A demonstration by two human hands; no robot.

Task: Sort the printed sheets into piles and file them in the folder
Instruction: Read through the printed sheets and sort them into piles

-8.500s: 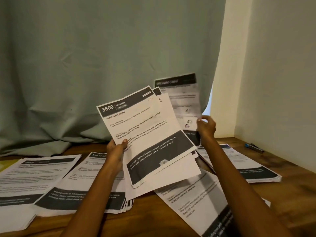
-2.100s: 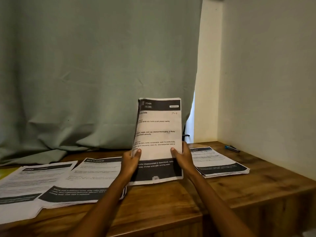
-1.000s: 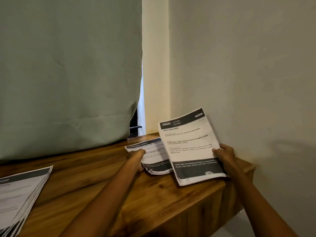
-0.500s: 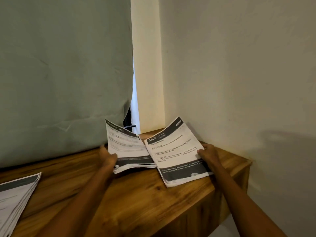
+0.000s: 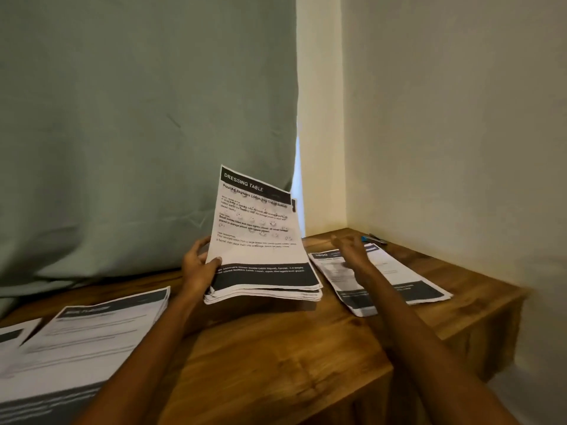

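Observation:
My left hand [image 5: 198, 266] grips the left edge of a stack of printed sheets headed "DRESSING TABLE" [image 5: 260, 240], tilted up off the wooden table [image 5: 291, 348]. To its right the "3800" stack [image 5: 399, 286] lies flat near the table's far right corner. My right hand [image 5: 349, 251] hovers over that stack, blurred by motion, fingers stretched out and holding nothing. Another pile of sheets [image 5: 92, 338] lies flat at the left. No folder is in view.
A blue pen [image 5: 372, 239] lies in the far right corner by the cream wall. A green curtain [image 5: 138, 133] hangs behind the table. The table's right edge [image 5: 506, 305] drops off just past the "3800" stack.
My right hand has let go of the "3800" stack, which now lies flat. My left hand has lifted the "DRESSING TABLE" stack higher and more upright. The view has swung back left.

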